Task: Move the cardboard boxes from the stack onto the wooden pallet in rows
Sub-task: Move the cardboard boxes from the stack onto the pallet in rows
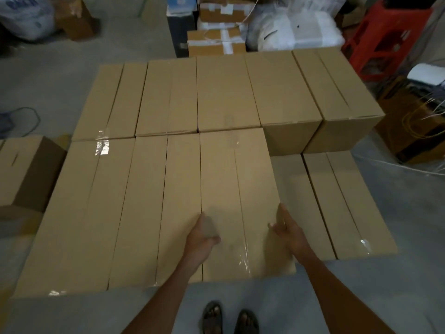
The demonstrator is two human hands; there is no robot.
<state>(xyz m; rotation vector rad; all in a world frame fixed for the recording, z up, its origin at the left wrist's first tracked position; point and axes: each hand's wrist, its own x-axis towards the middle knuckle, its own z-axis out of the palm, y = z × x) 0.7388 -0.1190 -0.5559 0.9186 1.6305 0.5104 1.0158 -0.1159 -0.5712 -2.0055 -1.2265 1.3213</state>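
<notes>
Plain brown cardboard boxes (134, 208) lie side by side in two rows below me; whatever they rest on is hidden. My hands are on the rightmost box of the near top row (231, 179). My left hand (204, 233) lies flat on its top near the left edge, fingers straight and pointing away. Against the box's right edge is my right hand (287, 227), fingers straight along the side and thumb over the top. To its right, a lower box (349, 201) shows.
The back row of boxes (216, 92) runs behind. A separate box (24, 169) stands at the left. Red crates (382, 37), white bags (293, 27), taped cartons (216, 42) and cables (419, 121) crowd the far side and right. My sandalled feet (228, 319) stand on grey floor.
</notes>
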